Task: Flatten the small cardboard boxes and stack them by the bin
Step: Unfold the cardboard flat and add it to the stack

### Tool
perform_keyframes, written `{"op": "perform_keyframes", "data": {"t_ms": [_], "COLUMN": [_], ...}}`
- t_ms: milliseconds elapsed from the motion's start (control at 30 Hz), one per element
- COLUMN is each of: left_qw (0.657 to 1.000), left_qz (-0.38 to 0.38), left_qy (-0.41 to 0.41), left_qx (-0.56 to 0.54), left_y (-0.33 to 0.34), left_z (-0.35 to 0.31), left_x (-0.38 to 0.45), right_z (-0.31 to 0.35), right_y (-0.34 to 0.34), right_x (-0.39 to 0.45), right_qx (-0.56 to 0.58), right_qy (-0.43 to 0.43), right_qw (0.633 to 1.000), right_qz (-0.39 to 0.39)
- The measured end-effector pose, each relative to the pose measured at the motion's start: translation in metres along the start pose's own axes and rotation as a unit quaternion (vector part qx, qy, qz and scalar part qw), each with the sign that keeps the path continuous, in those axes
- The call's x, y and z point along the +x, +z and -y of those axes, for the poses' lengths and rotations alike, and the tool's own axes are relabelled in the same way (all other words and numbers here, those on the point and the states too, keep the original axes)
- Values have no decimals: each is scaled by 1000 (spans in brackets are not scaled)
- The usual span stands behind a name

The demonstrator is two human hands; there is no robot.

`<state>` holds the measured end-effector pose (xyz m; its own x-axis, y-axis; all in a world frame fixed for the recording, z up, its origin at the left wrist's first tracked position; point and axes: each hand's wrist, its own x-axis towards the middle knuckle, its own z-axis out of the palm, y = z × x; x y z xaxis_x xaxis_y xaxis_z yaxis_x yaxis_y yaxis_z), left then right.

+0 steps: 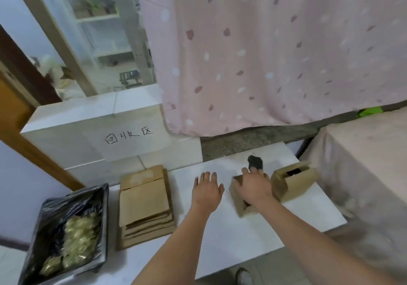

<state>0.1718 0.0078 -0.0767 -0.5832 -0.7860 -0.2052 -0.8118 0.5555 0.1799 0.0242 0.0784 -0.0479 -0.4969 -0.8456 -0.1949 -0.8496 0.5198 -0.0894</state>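
- The right hand is laid over a small, still-standing cardboard box on the white bench; its fingers are curled over the far top edge, so the box is judged to be gripped from above.
- The left hand is held flat with fingers spread, just left of that box and apart from it, with nothing in it.
- A second upright box is seen just right of the gripped one, its top open and something dark inside; whether the two boxes touch cannot be told.
- A small dark object lies on the bench beyond the right hand; what it is cannot be made out.
- A stack of flattened boxes is already laid at the left of the bench, just beside the bin, which is lined with a black bag and holds pale scraps.
- The box is judged to be light and thin-walled: stiff along its creases, easily folded across them, and dry enough not to slip.
- It is best taken at two opposite corners or edges, so that the walls can be skewed flat; pressure on a face alone is likely to crumple it.
- Any contents should be checked for before it is pressed down.
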Motion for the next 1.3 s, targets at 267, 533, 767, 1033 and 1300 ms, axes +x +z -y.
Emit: {"op": "perform_keyframes", "data": {"t_ms": [267,533,767,1033,1300], "left_qw": [999,991,979,974,965], "left_qz": [32,41,50,121,226], "left_qy": [21,122,194,191,45], "left_qx": [-3,31,32,4,-126], "left_y": [10,19,28,49,64], "left_z": [-96,-148,-194,-214,-236], "left_x": [44,87,127,162,187], "right_z": [-102,-158,-207,-224,-246], "right_y": [-10,-8,-1,16,19], "right_x": [28,32,34,49,100], "right_qx": [22,42,94,434,655], "right_qy": [26,102,221,393,436], "right_qw": [999,994,969,808,597], "right_qz": [24,28,47,68,156]}}
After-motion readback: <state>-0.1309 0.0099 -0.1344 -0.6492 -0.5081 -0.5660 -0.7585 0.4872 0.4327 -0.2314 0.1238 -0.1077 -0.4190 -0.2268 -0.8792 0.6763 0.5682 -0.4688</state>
